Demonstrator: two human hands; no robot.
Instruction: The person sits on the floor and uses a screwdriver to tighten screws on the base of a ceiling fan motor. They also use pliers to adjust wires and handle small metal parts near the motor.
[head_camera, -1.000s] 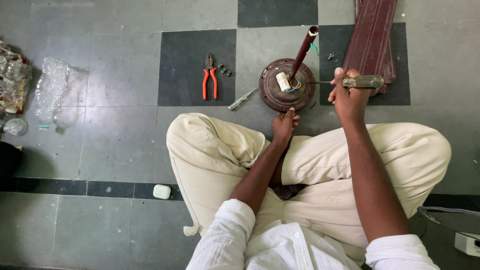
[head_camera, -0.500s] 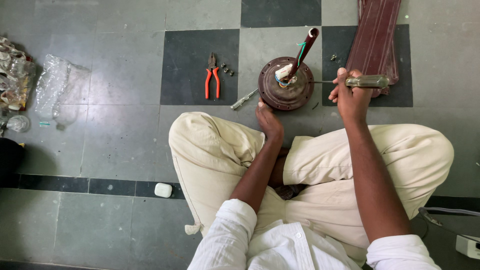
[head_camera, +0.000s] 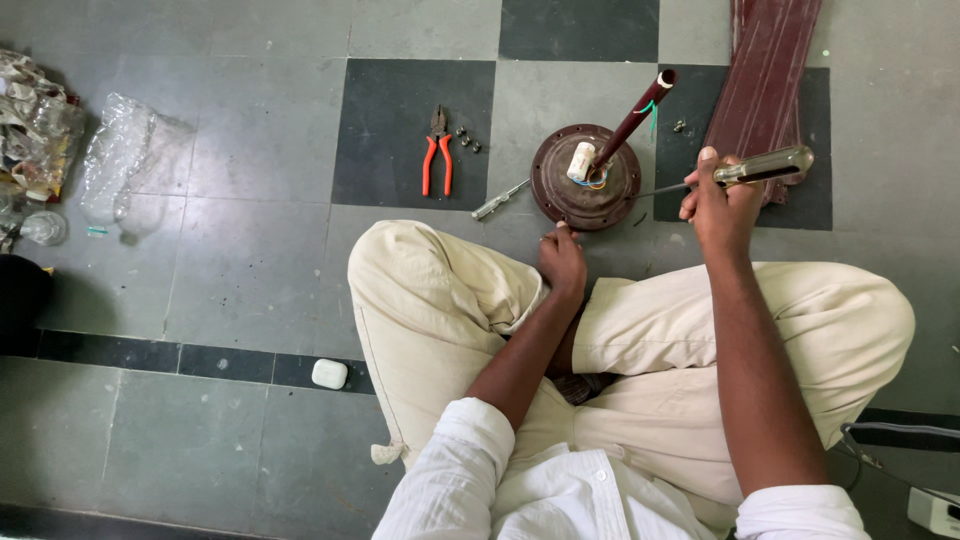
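I sit cross-legged on a tiled floor. In front of my knees lies a round brown fan motor (head_camera: 560, 195) with a brown rod (head_camera: 634, 118), a white part and coloured wires on top. My right hand (head_camera: 718, 200) grips a screwdriver with a clear handle (head_camera: 765, 165), its shaft pointing left at the motor's edge. My left hand (head_camera: 562, 258) rests just below the motor's near rim, fingers curled; I cannot tell whether it holds anything.
Orange-handled pliers (head_camera: 436, 155) and a few small screws (head_camera: 467, 139) lie left of the motor. A second small screwdriver (head_camera: 497, 201) lies beside it. Brown fan blades (head_camera: 768, 70) lie at the upper right. Clear plastic bags (head_camera: 115, 165) are at the far left, a small white case (head_camera: 329, 373) near my knee.
My left hand has moved from my knee up to the motor's near rim. The right hand keeps hold of the screwdriver in nearly the same place.
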